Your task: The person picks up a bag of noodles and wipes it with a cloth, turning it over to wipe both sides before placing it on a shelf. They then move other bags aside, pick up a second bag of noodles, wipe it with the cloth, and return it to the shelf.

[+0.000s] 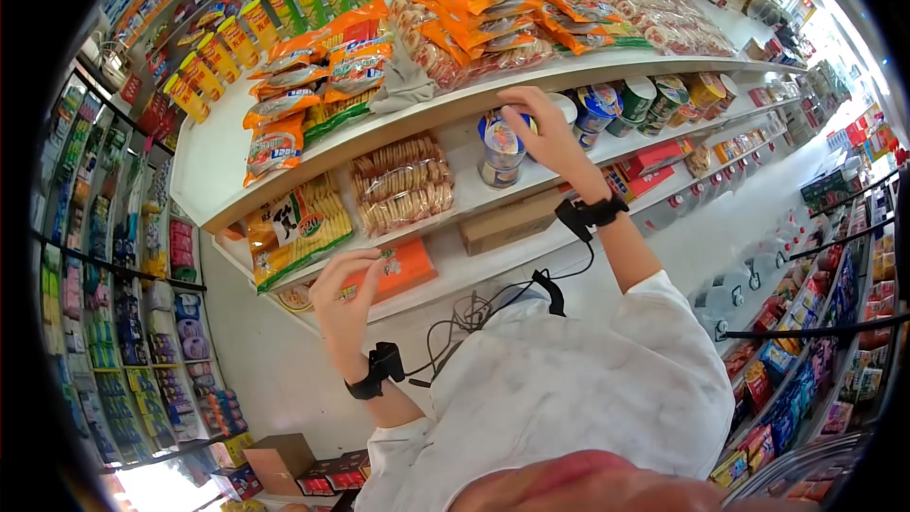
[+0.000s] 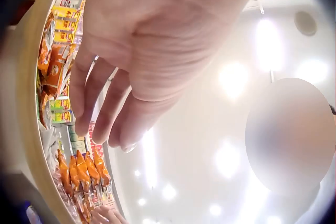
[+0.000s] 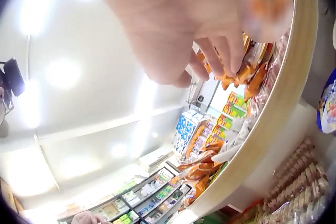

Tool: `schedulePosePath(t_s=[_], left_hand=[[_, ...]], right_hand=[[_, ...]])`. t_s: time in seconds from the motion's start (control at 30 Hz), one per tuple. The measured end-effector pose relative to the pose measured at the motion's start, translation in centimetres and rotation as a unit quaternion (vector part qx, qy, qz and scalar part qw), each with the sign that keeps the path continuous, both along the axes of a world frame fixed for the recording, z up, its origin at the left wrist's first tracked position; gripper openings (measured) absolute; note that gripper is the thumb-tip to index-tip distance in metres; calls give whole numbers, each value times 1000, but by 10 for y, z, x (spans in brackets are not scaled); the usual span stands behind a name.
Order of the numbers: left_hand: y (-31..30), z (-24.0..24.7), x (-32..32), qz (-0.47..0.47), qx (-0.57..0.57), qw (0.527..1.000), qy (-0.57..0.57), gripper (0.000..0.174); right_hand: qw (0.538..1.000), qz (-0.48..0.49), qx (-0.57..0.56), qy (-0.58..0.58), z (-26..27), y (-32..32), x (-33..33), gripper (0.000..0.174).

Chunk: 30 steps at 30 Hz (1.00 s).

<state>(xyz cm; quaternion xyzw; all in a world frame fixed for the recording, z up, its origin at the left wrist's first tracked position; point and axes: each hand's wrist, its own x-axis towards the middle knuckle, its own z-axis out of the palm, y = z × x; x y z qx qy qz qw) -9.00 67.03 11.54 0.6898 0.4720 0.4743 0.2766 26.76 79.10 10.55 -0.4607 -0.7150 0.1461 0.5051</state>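
My right hand is raised in front of the display shelf's upper edge, fingers loosely bent and holding nothing. In the head view it overlaps a blue-lidded tub that stands stacked on another tub on the lower shelf. Only part of that blue packaging shows at the right wrist view's edge. My left hand hovers before the lower shelf with relaxed fingers and nothing in it. Near it are an orange box and a yellow-and-green snack bag. Packs of round biscuits lie beyond.
Orange snack bags and a grey cloth lie on the upper shelf, with yellow canisters behind. More tubs line the lower shelf to the right. A cardboard box sits below. Cables hang between my wrists.
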Motion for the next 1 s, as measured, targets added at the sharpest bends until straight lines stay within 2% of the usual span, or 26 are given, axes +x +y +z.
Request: schedulePosePath(t_s=[0.1,0.2,0.23,0.33,0.43,0.53,0.67,0.7,0.8,0.83,0.9,1.0], left_hand=[[9,3,20,-13,-32,999,-16,5],[23,9,59,-13,-52,998,-38,7],[29,9,72,-1,-61,997,-40,8],[50,12,114,18,-61,997,-49,12],[79,10,165,26,-60,996,-62,14],[96,8,205,38,-64,996,-53,14],[108,2,233,93,-74,992,-48,16],[108,1,236,110,-92,988,-49,16],[100,-3,247,154,-110,979,-75,17],[99,-2,250,164,-104,977,-84,17],[91,0,256,184,-115,973,-77,18],[84,-4,258,185,-94,973,-100,18]], right_hand=[[998,1,-6,56,1,4,25,29],[998,-7,40,55,7,20,38,32],[998,-9,59,-3,19,27,43,42],[985,-22,169,-37,53,68,46,62],[946,-62,274,-164,80,126,53,78],[932,-68,276,-225,77,176,68,81],[935,-10,267,-231,63,219,90,57],[934,2,294,-202,68,216,93,48],[949,49,304,-73,74,234,101,46],[950,45,310,8,74,240,102,38],[959,50,223,166,79,231,109,33],[931,47,136,336,92,223,123,26]])
